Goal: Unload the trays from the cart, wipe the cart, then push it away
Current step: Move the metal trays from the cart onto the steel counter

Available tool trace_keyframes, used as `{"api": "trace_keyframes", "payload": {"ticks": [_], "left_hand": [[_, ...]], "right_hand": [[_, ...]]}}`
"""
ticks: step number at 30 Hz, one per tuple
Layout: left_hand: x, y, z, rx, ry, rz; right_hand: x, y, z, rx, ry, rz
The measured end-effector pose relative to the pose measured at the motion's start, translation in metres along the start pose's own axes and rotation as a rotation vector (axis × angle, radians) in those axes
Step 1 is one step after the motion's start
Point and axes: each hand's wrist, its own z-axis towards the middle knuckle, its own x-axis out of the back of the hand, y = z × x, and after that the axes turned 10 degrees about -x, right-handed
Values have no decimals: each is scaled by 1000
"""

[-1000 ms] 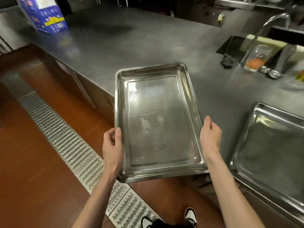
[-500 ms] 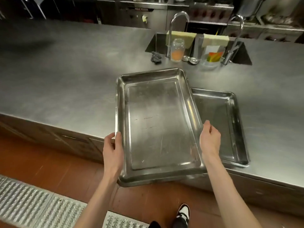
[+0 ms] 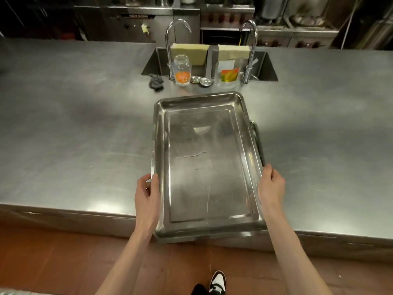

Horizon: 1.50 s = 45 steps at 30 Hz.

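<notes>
I hold an empty steel tray lengthwise over the steel counter. My left hand grips its left rim near the front corner. My right hand grips the right rim. A second steel tray lies on the counter directly beneath; only a thin strip of its right rim shows. The held tray's front end sticks out past the counter's front edge. The cart is out of view.
Behind the trays stand a glass jar, two small metal lids, a clear container and a dark scrubber. Two taps rise over a double sink with yellow sponges. My shoe is on the red-brown floor.
The tray I hold has moved right until it sits over the tray on the counter, almost covering it. The view has turned to face the counter squarely.
</notes>
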Motion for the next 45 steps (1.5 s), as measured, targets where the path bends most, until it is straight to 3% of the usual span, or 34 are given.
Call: {"api": "trace_keyframes", "payload": {"ticks": [13,24,45], "left_hand": [[-86,2,18,-21,-12,11],[-102,-17,40,16,-26,1],[-122,-72,56,47,-38,182]], "right_hand": [[20,25,85,32,40,-63],[-4,53,105,-16,133,-103],[-17,81,121,-6,86,-228]]}}
